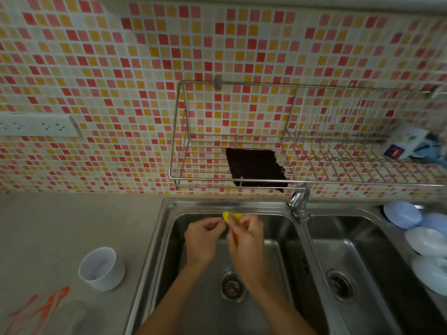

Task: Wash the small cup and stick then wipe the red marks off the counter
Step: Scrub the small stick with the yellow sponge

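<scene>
Over the left sink basin (191, 310), both hands meet around a small yellow stick (231, 217). The right hand (244, 240) curls its fingers round the stick; the left hand (202, 238) pinches its upper end, and most of the stick is hidden behind the fingers. At eight o'clock, the white small cup (101, 269) stands upright on the tabletop (60, 226), red marks (41, 308) just below it, blurred.

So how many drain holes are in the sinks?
2: one drain in the left basin below the hands, one drain in the right basin beside the tap's spout.
</scene>
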A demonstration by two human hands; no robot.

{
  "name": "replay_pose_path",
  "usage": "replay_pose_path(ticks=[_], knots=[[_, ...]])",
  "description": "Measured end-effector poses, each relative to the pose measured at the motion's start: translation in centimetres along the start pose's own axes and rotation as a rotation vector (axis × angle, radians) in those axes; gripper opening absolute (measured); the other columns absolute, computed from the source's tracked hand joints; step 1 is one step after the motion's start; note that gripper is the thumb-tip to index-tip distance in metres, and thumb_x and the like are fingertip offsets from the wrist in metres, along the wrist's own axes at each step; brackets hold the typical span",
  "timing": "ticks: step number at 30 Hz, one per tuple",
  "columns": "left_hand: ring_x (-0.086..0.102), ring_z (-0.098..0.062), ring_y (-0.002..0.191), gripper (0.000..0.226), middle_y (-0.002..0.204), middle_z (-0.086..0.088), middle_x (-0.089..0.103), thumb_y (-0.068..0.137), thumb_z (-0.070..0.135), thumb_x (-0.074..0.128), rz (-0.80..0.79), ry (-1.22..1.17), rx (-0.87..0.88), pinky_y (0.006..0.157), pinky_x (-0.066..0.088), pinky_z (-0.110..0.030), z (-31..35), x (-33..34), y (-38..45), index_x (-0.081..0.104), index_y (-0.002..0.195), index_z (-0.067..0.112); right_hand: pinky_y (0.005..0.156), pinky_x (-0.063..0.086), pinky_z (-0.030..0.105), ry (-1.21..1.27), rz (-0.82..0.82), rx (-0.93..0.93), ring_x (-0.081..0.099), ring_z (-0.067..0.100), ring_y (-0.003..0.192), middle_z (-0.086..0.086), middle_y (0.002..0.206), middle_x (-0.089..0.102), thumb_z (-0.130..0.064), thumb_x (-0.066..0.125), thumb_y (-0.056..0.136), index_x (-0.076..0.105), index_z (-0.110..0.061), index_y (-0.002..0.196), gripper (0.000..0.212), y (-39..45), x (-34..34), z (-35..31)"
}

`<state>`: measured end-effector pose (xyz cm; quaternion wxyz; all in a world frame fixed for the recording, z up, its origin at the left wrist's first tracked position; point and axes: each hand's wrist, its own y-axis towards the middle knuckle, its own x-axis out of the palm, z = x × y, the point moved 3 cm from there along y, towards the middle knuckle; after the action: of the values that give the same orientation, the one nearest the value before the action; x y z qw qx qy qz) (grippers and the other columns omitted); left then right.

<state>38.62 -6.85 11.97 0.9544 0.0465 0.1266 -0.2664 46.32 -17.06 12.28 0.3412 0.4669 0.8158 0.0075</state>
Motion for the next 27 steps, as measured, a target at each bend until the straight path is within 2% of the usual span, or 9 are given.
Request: replay_pose_path(ticks=[2, 4, 7, 15, 17, 19, 21, 24, 27], knots=[[0.071, -0.007, 0.078, 0.010, 0.078, 0.009, 0.075, 0.081, 0.016, 0.075, -0.016, -0.021, -0.035, 0.075, 0.057, -0.025, -0.5, -0.3, 0.2, 0.079, 0.089, 0.019, 0.083, 0.040, 0.009, -0.071, 0.042, -0.044, 0.040, -0.001, 0.094, -0.006, 0.103, 0.042, -0.018, 0.060, 0.092, 0.064, -0.022, 0.119, 0.028, -0.6, 0.3, -0.2], [0.071, -0.009, 0.078, 0.008, 0.077, 0.009, 0.075, 0.080, 0.016, 0.075, -0.022, -0.030, -0.046, 0.077, 0.057, -0.029, -1.0, -0.7, 0.6, 0.079, 0.086, 0.019, 0.083, 0.043, 0.012, -0.081, 0.080, -0.049, 0.037, -0.003, 0.092, -0.005, 0.103, 0.042, -0.014, 0.062, 0.091, 0.062, -0.025, 0.121, 0.032, -1.1, 0.5, -0.1], [0.072, -0.012, 0.074, 0.009, 0.074, 0.006, 0.076, 0.079, 0.013, 0.074, -0.035, -0.101, -0.087, 0.077, 0.059, -0.034, -1.3, -1.1, 1.2, 0.079, 0.083, 0.019, 0.083, 0.044, 0.015, -0.035, 0.051, -0.035, 0.041, -0.001, 0.091, -0.005, 0.103, 0.043, -0.016, 0.060, 0.092, 0.063, -0.017, 0.112, 0.020, -1.5, 1.3, -0.5], [0.062, 0.001, 0.058, 0.018, 0.070, 0.001, 0.074, 0.080, 0.008, 0.072, -0.052, -0.135, -0.131, 0.070, 0.055, -0.027, -0.8, -2.3, 1.3, 0.076, 0.072, 0.024, 0.089, 0.040, 0.017, -0.181, 0.125, -0.077, 0.035, 0.003, 0.096, -0.004, 0.104, 0.043, -0.009, 0.064, 0.087, 0.064, -0.019, 0.123, 0.037, -2.7, 1.6, -1.4], [0.069, -0.009, 0.069, 0.018, 0.073, -0.001, 0.075, 0.080, 0.009, 0.072, -0.052, -0.144, -0.133, 0.073, 0.057, -0.030, -0.7, -2.5, 1.5, 0.076, 0.073, 0.024, 0.087, 0.043, 0.020, -0.157, 0.119, -0.079, 0.037, 0.005, 0.097, -0.006, 0.105, 0.042, -0.012, 0.062, 0.089, 0.065, -0.019, 0.122, 0.034, -2.4, 1.6, -1.5], [0.072, -0.025, 0.079, 0.020, 0.075, -0.005, 0.076, 0.080, 0.008, 0.072, -0.061, -0.155, -0.141, 0.078, 0.058, -0.038, -0.7, -2.5, 1.7, 0.075, 0.071, 0.026, 0.087, 0.037, 0.010, -0.178, 0.129, -0.128, 0.036, 0.006, 0.097, -0.009, 0.103, 0.039, -0.009, 0.064, 0.088, 0.064, -0.017, 0.125, 0.038, -2.1, 1.5, -1.9], [0.071, -0.028, 0.081, 0.023, 0.076, -0.007, 0.076, 0.080, 0.007, 0.071, -0.070, -0.159, -0.154, 0.080, 0.057, -0.041, -1.1, -2.5, 1.9, 0.075, 0.070, 0.027, 0.086, 0.033, 0.004, -0.174, 0.160, -0.117, 0.035, 0.004, 0.096, -0.007, 0.102, 0.041, -0.007, 0.065, 0.087, 0.064, -0.017, 0.125, 0.039, -1.8, 1.4, -2.0], [0.072, -0.023, 0.080, 0.010, 0.077, -0.004, 0.076, 0.081, 0.012, 0.071, -0.095, -0.131, -0.144, 0.081, 0.058, -0.041, -1.2, -2.3, 2.0, 0.079, 0.078, 0.018, 0.082, 0.040, 0.017, -0.114, 0.119, -0.102, 0.035, 0.000, 0.097, 0.003, 0.106, 0.048, -0.014, 0.061, 0.089, 0.066, -0.017, 0.115, 0.027, -1.4, 1.7, -1.7], [0.068, -0.018, 0.072, 0.015, 0.075, -0.008, 0.076, 0.083, 0.010, 0.071, -0.081, -0.189, -0.184, 0.078, 0.057, -0.040, -1.3, -2.1, 1.9, 0.077, 0.072, 0.018, 0.084, 0.040, 0.019, -0.143, 0.141, -0.084, 0.037, 0.004, 0.097, -0.005, 0.104, 0.043, -0.015, 0.061, 0.090, 0.066, -0.021, 0.119, 0.030, -1.0, 1.8, -1.3]])
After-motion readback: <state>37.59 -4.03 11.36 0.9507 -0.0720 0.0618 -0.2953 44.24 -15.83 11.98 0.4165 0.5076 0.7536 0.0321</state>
